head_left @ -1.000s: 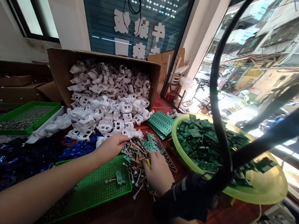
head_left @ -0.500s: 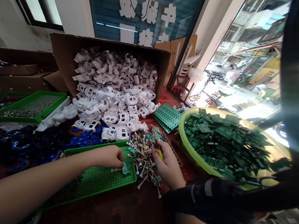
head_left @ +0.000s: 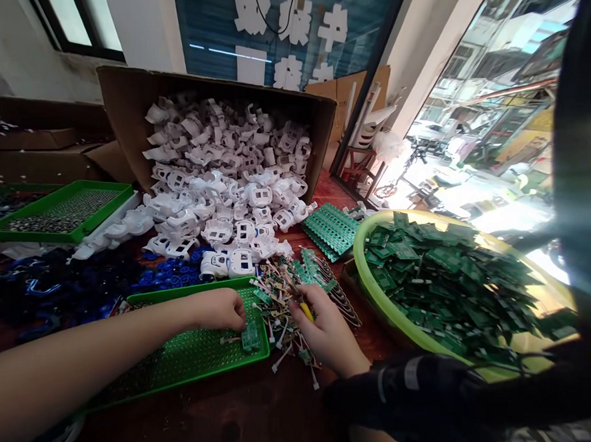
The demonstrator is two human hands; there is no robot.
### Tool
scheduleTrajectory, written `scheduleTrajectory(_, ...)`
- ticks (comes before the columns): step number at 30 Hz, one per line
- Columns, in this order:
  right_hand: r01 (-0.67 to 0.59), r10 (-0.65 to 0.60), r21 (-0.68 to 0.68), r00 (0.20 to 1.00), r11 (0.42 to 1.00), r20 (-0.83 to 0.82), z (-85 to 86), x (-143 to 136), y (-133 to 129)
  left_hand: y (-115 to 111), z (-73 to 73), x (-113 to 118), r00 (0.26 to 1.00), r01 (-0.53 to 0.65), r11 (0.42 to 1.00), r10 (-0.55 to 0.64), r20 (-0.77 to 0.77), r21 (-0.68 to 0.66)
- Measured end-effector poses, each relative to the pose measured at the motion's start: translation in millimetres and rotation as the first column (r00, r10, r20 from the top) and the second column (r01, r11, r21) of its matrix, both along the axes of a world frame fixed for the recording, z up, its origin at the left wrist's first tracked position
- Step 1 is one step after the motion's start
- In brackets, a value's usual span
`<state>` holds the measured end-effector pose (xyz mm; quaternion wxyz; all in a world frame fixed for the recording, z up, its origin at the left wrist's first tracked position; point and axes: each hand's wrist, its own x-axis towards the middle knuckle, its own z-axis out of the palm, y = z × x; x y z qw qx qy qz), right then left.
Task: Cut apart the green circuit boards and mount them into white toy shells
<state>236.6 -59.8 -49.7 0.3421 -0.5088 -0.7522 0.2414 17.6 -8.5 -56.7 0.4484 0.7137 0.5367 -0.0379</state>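
"Box (head_left: 122,114) first, as the biggest: where does it sit?"

"At ten o'clock from the middle of the view, its mouth facing the person, white shells (head_left: 227,197) heaped inside it and out in front."

"And the next in size?"

"The yellow-green basin (head_left: 360,262), between three and four, piled with dark green boards (head_left: 437,276). After that the green tray (head_left: 202,355), between seven and eight, its long axis slanting up toward two."

"What are the hands doing?"

"The left hand (head_left: 220,310) is over the tray, fingers curled downward in a loose bunch; whether they pinch anything can't be told. The right hand (head_left: 326,329), toward five, is wrapped round a yellow-handled tool (head_left: 306,311)."

"Which way does the tool point?"

"Its narrow nose aims at about eleven, so the long axis runs back toward five. It reaches over the pile of wired boards (head_left: 274,293) near six. Its jaws are too small to make out."

"And the smallest?"

"A small green board (head_left: 251,337) lying in the tray, close to seven, near the tray's right end. Its lead stretches toward nine. The left fingertips are just beside it; touching or apart, the view doesn't settle it."
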Motion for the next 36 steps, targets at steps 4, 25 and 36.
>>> scheduleTrajectory(4,-0.034,0.036,-0.064,0.999,0.997,0.031,4.3,0.6,-1.3,-3.4,6.6,-14.1,0.993,-0.058,0.998,0.06,0.104,-0.026)
scheduleTrajectory(25,-0.125,0.155,-0.097,0.889,0.987,0.432,18.7,10.6,-10.0,-43.1,64.3,-10.9,0.999,0.028,0.905,-0.034,0.006,0.425)
scheduleTrajectory(36,-0.108,0.152,-0.112,0.836,0.988,0.527,17.1,4.4,-11.6,-41.4,69.8,-6.1,0.997,0.077,0.898,-0.064,-0.043,0.434)
